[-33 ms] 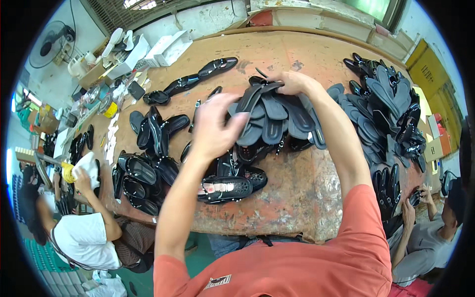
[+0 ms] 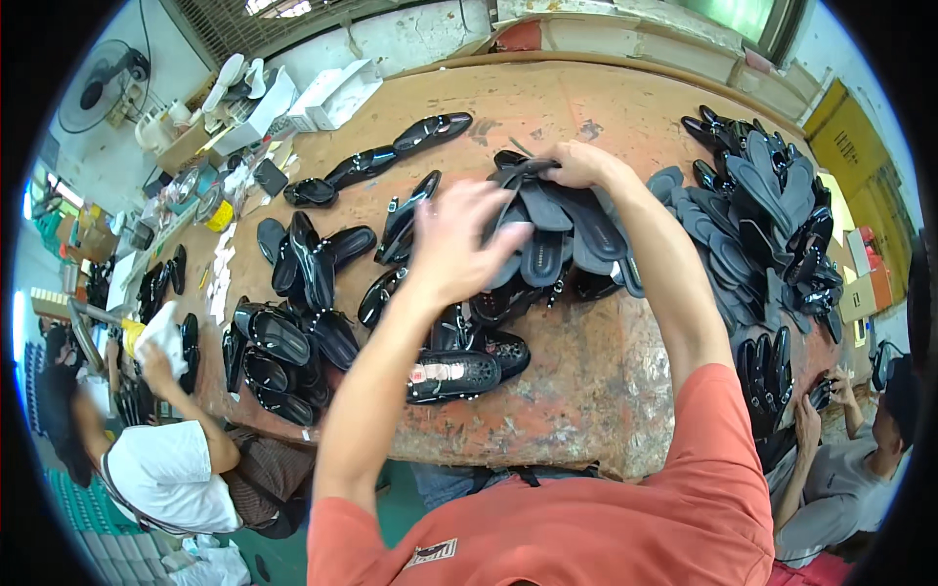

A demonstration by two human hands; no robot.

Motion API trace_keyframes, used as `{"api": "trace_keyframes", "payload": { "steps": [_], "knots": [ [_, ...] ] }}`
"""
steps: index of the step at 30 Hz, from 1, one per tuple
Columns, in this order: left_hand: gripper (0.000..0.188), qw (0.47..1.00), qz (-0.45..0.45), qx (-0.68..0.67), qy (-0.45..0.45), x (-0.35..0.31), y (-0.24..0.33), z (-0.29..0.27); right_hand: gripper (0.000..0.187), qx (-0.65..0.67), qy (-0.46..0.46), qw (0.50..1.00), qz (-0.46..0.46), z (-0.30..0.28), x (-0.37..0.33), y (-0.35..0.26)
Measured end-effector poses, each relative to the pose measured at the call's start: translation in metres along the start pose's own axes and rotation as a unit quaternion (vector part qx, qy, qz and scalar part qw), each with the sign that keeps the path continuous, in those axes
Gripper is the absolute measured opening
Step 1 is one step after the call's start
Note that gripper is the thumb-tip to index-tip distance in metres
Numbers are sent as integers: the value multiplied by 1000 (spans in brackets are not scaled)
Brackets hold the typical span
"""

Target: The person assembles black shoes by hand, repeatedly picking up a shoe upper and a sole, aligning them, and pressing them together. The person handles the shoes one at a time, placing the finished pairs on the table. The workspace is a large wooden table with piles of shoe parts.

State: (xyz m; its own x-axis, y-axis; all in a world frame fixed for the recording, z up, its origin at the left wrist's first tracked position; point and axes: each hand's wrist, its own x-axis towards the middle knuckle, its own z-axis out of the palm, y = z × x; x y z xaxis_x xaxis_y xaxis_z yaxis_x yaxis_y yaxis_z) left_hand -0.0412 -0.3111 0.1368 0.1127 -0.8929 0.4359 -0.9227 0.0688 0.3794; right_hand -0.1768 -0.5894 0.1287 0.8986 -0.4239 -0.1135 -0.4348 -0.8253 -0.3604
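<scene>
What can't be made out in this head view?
- Left hand: motion-blurred; its grip on the insole pile is unclear.
- Right hand: fingertips tucked under a strap.
- Shoes by the near edge: partly behind the left forearm.
- Right-side heap: single pieces too small and bent by the fisheye rim.

A large worn brown worktable (image 2: pixel 576 107) with a stained, scuffed top carried everything. Black shoes (image 2: pixel 293 332) lay clustered at its left near edge, and a row of 3 more black shoes (image 2: pixel 376 161) ran diagonally further back. A fanned pile of dark insoles (image 2: pixel 557 230) sat at the centre, a bigger heap of insoles (image 2: pixel 762 215) lay to the right, and white boxes (image 2: pixel 327 93) stood at the far left corner.
</scene>
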Motion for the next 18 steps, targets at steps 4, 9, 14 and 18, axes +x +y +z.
{"api": "trace_keyframes", "payload": {
  "steps": [4,9,14,18],
  "knots": [
    [80,967,-74,-62,-234,44,24,53,31,218,434,872,57,5,-7,62],
    [89,975,-45,-36,-214,19,-2,57,34,534,590,600,-77,-13,-129,-2],
    [50,976,-14,-207,70,-20,23,43,35,260,422,861,-115,91,-300,-66],
    [66,727,-223,-632,-153,-114,105,45,48,57,297,943,-136,176,-359,-97]
  ]
}}
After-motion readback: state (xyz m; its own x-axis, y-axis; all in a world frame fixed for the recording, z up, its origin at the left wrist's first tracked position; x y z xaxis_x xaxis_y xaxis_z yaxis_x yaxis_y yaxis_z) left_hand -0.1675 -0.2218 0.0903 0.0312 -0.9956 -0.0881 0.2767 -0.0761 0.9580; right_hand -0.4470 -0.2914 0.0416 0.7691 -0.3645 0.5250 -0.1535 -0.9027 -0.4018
